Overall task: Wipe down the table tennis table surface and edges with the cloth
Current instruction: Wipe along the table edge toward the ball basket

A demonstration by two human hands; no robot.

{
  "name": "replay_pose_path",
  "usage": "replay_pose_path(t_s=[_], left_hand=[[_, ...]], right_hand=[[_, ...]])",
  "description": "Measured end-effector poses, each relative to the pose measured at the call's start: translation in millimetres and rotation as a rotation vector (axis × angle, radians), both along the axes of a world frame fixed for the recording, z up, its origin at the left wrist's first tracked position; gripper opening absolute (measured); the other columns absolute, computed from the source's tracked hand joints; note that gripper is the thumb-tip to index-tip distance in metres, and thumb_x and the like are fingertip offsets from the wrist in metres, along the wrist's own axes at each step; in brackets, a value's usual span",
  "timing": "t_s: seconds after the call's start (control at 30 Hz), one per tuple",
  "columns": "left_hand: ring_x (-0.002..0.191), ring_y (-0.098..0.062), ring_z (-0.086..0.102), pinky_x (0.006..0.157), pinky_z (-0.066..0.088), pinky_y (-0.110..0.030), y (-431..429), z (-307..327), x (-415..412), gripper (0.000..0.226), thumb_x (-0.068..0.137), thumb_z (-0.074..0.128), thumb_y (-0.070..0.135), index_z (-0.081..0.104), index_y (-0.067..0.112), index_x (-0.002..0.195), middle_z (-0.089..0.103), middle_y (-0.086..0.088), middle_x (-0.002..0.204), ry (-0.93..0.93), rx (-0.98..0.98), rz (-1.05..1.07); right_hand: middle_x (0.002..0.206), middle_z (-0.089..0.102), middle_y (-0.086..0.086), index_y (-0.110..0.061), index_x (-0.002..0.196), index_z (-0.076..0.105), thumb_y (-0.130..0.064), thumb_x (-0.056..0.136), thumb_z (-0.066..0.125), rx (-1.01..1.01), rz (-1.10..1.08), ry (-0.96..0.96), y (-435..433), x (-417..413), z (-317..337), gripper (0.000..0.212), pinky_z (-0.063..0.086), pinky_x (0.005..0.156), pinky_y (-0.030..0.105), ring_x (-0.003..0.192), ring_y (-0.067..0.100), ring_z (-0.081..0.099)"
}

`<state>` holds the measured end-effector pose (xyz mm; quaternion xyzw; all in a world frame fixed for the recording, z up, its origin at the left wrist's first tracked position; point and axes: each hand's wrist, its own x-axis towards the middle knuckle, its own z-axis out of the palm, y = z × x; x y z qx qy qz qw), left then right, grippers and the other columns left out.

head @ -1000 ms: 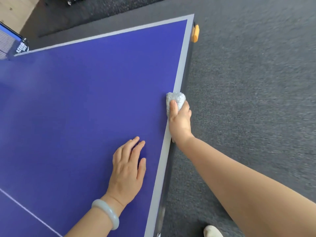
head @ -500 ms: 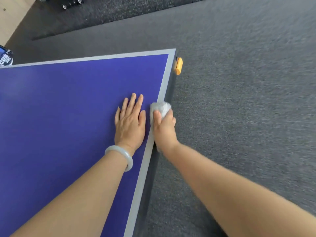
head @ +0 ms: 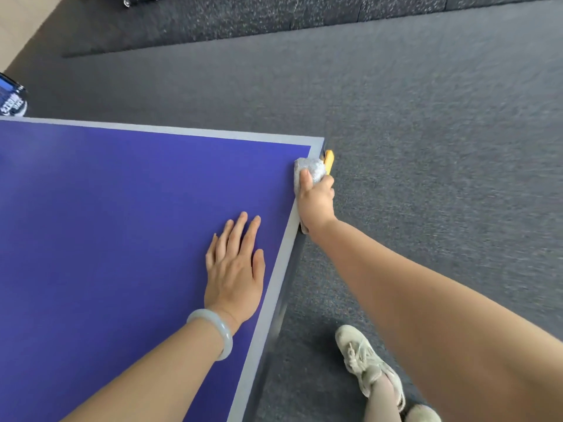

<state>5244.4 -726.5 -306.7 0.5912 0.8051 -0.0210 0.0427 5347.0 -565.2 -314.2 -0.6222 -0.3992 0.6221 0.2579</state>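
Grey carpet [head: 426, 147] fills the right and upper middle of the frame, with a darker speckled mat [head: 243, 19] along the top edge and small wheels [head: 140, 0] at the top left. A blue item with white lettering [head: 12, 100] shows at the left edge, a pale bangle [head: 221, 330] lower centre, and a cream sneaker [head: 365, 363] at the bottom.

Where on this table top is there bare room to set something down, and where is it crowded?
Free: the blue surface between the flat left hand, the grey far edge line and the picture's left border. Crowded: the far right corner, where the right hand holds the cloth on the side edge beside a yellow corner piece.
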Motion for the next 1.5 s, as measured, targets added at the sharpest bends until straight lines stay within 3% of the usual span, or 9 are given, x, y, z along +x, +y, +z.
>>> replay_pose_path(t_s=[0.2,0.37,0.57,0.67,0.77,0.93,1.07,1.3,1.5], left_hand=[[0.148,-0.025,0.023,0.119,0.023,-0.049,6,12,5,0.058,0.099,0.017,0.035,0.030,0.023,0.154,0.025,0.001,0.161,-0.002,-0.045,-0.005],[0.111,-0.028,0.051,0.088,0.049,-0.046,37,16,-3,0.036,0.091,0.061,0.020,0.059,0.016,0.126,0.054,-0.003,0.127,-0.001,0.109,-0.035],[0.111,-0.030,0.053,0.093,0.043,-0.044,118,19,-5,0.031,0.088,0.064,0.014,0.060,0.010,0.119,0.055,-0.008,0.123,-0.049,0.155,-0.020],[0.123,-0.032,0.048,0.100,0.039,-0.046,161,17,-8,0.035,0.092,0.060,0.017,0.058,0.006,0.125,0.051,-0.012,0.133,-0.042,0.154,0.057],[0.134,-0.031,0.038,0.107,0.032,-0.044,198,14,-11,0.041,0.098,0.052,0.025,0.050,0.006,0.134,0.041,-0.012,0.145,0.001,0.136,0.166],[0.150,-0.030,0.011,0.119,0.015,-0.045,242,5,-14,0.060,0.103,0.034,0.039,0.024,0.007,0.153,0.013,-0.016,0.162,0.034,0.093,0.452],[0.152,-0.021,0.000,0.123,0.005,-0.041,260,-1,-15,0.062,0.104,0.025,0.041,0.017,0.008,0.156,0.004,-0.010,0.165,-0.023,0.111,0.685],[0.151,-0.010,0.006,0.124,0.008,-0.036,265,-1,-10,0.056,0.106,0.027,0.032,0.019,0.009,0.156,0.013,-0.001,0.165,-0.076,0.199,0.765],[0.151,-0.011,0.005,0.123,0.002,-0.030,265,-1,-7,0.055,0.106,0.026,0.024,0.011,0.009,0.157,0.011,-0.001,0.165,-0.123,0.259,0.801]], right_hand=[[0.138,0.039,0.017,-0.014,0.139,0.030,-0.049,0.102,0.037,-0.079,0.090,-0.056,7,11,6,0.052,0.039,0.104,0.053,0.122,0.040,0.047],[0.137,0.043,0.017,-0.010,0.136,0.033,-0.045,0.103,0.041,-0.096,0.169,-0.101,17,17,10,0.049,0.038,0.104,0.050,0.123,0.037,0.047],[0.114,0.064,0.012,-0.014,0.114,0.051,-0.046,0.099,0.051,-0.131,0.232,0.030,33,48,3,0.035,0.049,0.096,0.046,0.106,0.030,0.062],[0.115,0.071,0.011,-0.016,0.122,0.060,-0.037,0.101,0.052,-0.365,0.166,0.375,56,72,-4,0.031,0.057,0.088,0.048,0.106,0.029,0.068],[0.126,0.067,0.015,-0.008,0.131,0.060,-0.041,0.101,0.048,-0.631,0.142,0.677,82,95,-6,0.046,0.055,0.086,0.042,0.115,0.031,0.065],[0.120,0.069,0.015,-0.009,0.125,0.065,-0.046,0.095,0.052,-0.710,0.208,0.793,134,109,-2,0.049,0.059,0.073,0.036,0.106,0.029,0.070],[0.114,0.072,0.014,-0.011,0.122,0.066,-0.046,0.084,0.059,-0.712,0.200,0.733,192,113,2,0.052,0.060,0.063,0.036,0.098,0.028,0.073],[0.117,0.071,0.007,-0.014,0.122,0.065,-0.042,0.099,0.051,-0.657,0.317,0.609,245,77,-5,0.039,0.057,0.087,0.040,0.110,0.024,0.068],[0.108,0.069,-0.001,-0.023,0.117,0.066,-0.047,0.100,0.047,-0.506,0.644,0.390,239,29,-12,0.035,0.045,0.108,0.044,0.109,0.018,0.063]])
